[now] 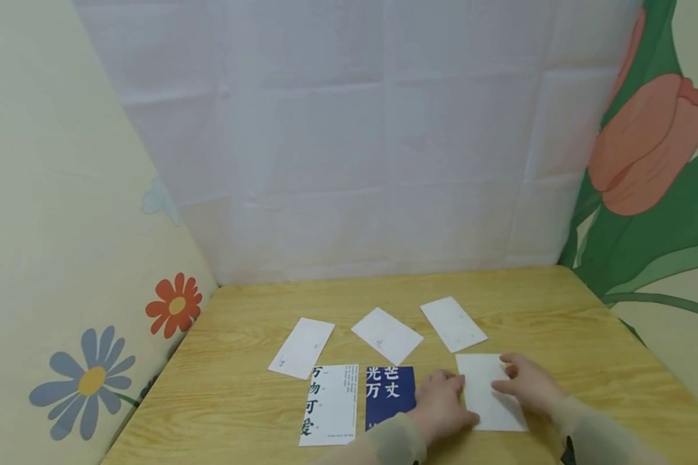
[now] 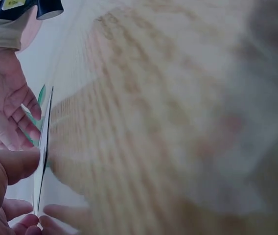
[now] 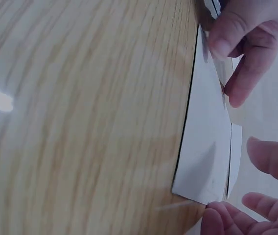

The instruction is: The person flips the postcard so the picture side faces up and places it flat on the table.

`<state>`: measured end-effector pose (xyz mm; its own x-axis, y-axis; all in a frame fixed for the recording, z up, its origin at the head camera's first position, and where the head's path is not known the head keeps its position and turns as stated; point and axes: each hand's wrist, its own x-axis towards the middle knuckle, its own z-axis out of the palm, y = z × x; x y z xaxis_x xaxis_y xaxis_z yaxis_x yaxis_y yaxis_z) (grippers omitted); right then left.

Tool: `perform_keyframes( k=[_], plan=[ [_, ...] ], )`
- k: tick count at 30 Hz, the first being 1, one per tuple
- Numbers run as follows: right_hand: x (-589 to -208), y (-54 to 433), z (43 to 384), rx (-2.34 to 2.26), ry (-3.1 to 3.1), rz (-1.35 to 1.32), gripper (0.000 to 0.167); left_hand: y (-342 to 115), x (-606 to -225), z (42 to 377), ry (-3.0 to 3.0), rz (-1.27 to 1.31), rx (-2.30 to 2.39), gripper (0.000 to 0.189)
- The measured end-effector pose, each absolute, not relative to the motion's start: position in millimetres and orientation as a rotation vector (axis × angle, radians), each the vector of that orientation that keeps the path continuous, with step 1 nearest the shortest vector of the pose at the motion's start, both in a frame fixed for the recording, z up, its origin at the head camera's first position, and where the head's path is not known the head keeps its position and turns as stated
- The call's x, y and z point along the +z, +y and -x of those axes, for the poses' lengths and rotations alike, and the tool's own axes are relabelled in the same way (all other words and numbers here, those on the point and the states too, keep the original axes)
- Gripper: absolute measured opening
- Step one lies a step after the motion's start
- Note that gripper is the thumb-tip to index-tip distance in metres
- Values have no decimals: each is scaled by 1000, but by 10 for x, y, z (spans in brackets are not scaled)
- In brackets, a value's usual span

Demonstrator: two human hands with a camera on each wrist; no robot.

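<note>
A blank white card (image 1: 485, 394) lies on the wooden table between my two hands. My left hand (image 1: 440, 403) is at its left side, thumb by the near corner and fingers spread along that edge; the hand overlaps the right part of a dark blue card (image 1: 388, 387) with white characters. On the other side, my right hand (image 1: 526, 385) has its fingers at the far right corner. Its thumb stands apart from the fingers, over the card in the head view. Seen from the right wrist, the white card (image 3: 205, 132) lies low along the tabletop, with the right fingertips touching its corner.
Left of the blue card lies a white card (image 1: 334, 403) with dark green characters. Farther back are three white cards with small faint prints: left (image 1: 302, 349), middle (image 1: 387, 336) and right (image 1: 454, 325). A white cloth (image 1: 384, 161) hangs behind the table (image 1: 221, 361).
</note>
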<state>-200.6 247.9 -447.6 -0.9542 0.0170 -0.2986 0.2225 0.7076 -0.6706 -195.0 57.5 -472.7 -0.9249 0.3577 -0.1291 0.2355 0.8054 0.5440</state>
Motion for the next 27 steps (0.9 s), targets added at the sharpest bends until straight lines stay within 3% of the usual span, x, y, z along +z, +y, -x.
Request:
perform_keyframes(
  k=[13,27],
  plan=[
    [-4499,2350,2050,-1273,2524,-256,76,524,-4729,1962,2754,-491,754,71],
    [-4487,2334,2008,-1663,2292,-415,55,512,-4721,1911,2774,-434,881,76]
  ],
)
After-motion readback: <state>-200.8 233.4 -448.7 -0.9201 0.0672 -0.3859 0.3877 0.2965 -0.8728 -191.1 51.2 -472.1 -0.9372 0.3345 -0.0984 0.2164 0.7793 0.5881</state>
